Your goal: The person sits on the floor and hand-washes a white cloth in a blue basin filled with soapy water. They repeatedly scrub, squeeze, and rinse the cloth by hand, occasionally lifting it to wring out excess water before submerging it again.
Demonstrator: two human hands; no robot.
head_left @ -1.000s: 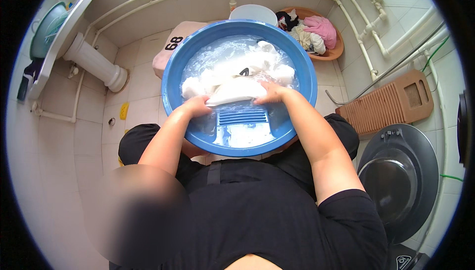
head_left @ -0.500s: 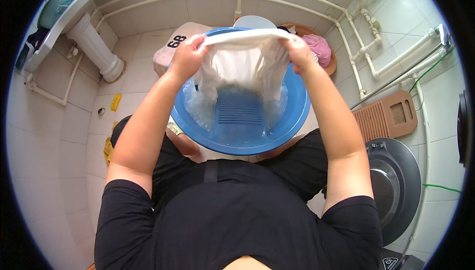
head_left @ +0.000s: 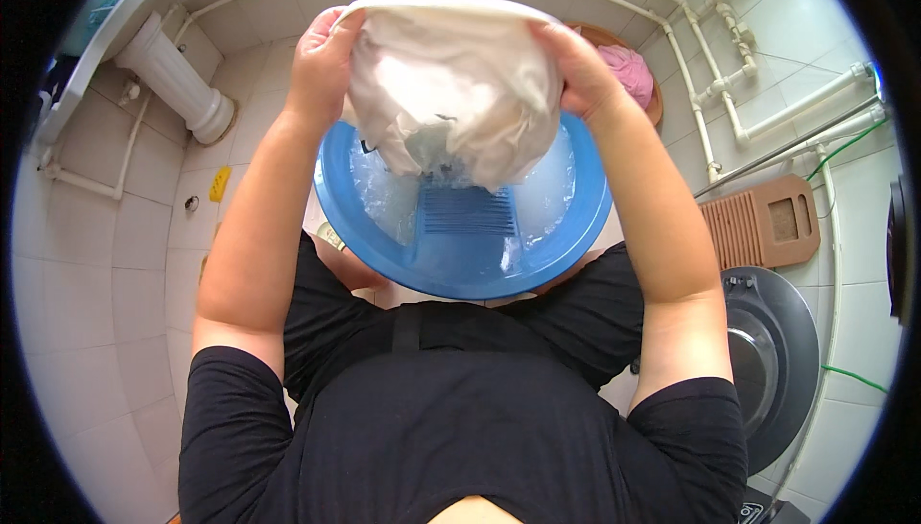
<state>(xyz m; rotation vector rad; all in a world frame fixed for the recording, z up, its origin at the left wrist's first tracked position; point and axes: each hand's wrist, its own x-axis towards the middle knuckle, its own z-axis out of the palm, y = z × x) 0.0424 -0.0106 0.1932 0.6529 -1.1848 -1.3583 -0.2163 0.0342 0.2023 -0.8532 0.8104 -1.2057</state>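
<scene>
A wet white garment (head_left: 451, 83) hangs spread out above the large blue basin (head_left: 384, 260). My left hand (head_left: 322, 61) is closed around its upper left edge. At the opposite upper corner, my right hand (head_left: 581, 71) grips the cloth with the thumb over the edge. The garment's lower end is bunched and hangs over the basin; whether it touches the water is hard to tell. Below it, a ridged blue washboard (head_left: 468, 211) slopes within the basin, with cloudy, sudsy water on both sides. The garment hides the basin's far side.
Behind my right hand, a brown tub (head_left: 657, 109) holds pink cloth (head_left: 628, 73). A brown washboard (head_left: 758, 224) leans at the right, near a dark grey round-topped appliance (head_left: 767, 361). White pipes (head_left: 710, 131) run along the walls. A white pedestal (head_left: 177, 78) stands at the far left.
Both hands have lifted the garment higher and farther from me, and have moved apart, stretching its top edge wider. More of the cloth has come up out of the basin.
</scene>
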